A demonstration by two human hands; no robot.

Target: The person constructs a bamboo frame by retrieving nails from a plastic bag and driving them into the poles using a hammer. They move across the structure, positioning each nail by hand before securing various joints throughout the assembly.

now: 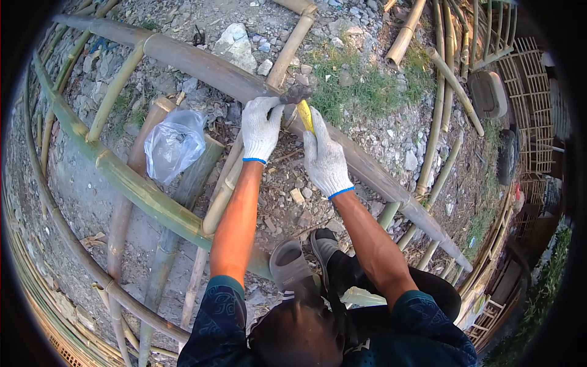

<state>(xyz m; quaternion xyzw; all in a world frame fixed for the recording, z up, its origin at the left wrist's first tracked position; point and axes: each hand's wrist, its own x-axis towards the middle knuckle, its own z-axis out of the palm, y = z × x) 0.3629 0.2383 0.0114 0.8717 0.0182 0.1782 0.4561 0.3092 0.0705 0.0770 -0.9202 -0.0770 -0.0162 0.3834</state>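
Note:
My left hand (263, 127), in a white knit glove with a blue cuff, is closed at a thick grey-brown bamboo pole (202, 66), its thumb and fingers pinching something too small to make out. Gloved the same way, my right hand (325, 154) is wrapped round a yellow tool handle (305, 115) held over the pole. Between the two hands a dark tangled bit (295, 93) lies on the pole. The working end of the yellow tool is hard to make out.
A clear plastic bag (175, 145) lies on bamboo pieces at the left. A green bamboo pole (137, 191) crosses below it. Grey sandals (290, 264) are on the feet near the bottom. A grey container (487, 95) and woven bamboo panels (532, 92) are at the right.

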